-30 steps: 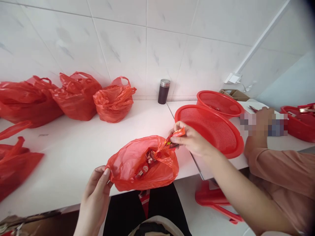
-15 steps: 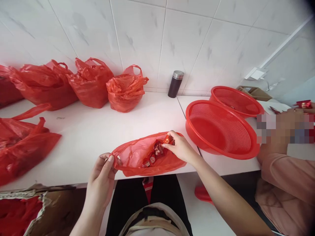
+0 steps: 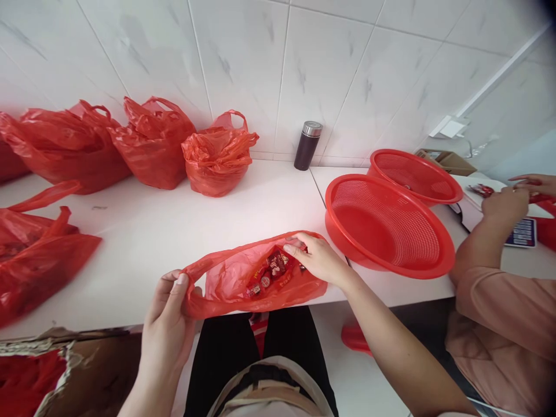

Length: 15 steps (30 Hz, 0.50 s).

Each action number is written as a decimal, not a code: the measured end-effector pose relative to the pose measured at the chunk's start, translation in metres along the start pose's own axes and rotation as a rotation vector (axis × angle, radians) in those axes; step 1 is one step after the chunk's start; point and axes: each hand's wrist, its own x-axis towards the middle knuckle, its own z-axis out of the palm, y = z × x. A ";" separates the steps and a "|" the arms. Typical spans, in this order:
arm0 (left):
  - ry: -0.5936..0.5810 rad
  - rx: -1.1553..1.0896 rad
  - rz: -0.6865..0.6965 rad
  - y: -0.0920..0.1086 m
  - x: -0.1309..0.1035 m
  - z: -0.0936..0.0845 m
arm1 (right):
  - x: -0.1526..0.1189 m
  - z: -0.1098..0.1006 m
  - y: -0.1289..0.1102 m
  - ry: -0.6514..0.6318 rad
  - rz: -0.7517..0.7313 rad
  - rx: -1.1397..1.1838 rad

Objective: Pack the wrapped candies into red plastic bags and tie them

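A red plastic bag [image 3: 243,307] lies with its mouth spread wide at the table's front edge. Small red wrapped packets [image 3: 277,263] rest inside it. My left hand [image 3: 170,307] pinches the bag's left end between thumb and fingers. At the bag's right side, my right hand [image 3: 313,256] reaches over the rim, thumb and fingers bent close together beside the packets. Whatever its fingertips grip, if anything, is hidden.
Two red mesh baskets [image 3: 386,226] stand to the right, a dark flask [image 3: 308,146] by the wall. Filled red bags [image 3: 152,145] line the back left; another [image 3: 39,249] lies at left. At far right a person's hands [image 3: 506,204] work near a calculator-like device [image 3: 521,233].
My left hand has moved left and down, stretching the bag's end outward. The orange-red packet at my right fingertips no longer shows there. The other person's hands have shifted.
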 end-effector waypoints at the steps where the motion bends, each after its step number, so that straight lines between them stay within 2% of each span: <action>1: -0.001 0.012 -0.011 0.002 -0.002 0.002 | -0.002 -0.003 -0.001 0.006 0.006 -0.060; 5: -0.030 0.142 -0.008 0.011 -0.013 0.005 | -0.019 -0.015 0.000 -0.011 0.012 -0.438; 9: -0.075 0.423 0.014 0.014 -0.024 0.004 | -0.045 -0.025 0.005 -0.184 -0.135 -0.714; 12: -0.058 0.606 0.140 0.019 -0.023 0.006 | -0.060 -0.034 0.005 -0.271 -0.206 -0.823; 15: -0.024 0.656 0.396 0.042 -0.011 0.021 | -0.062 -0.055 -0.010 -0.224 -0.342 -0.868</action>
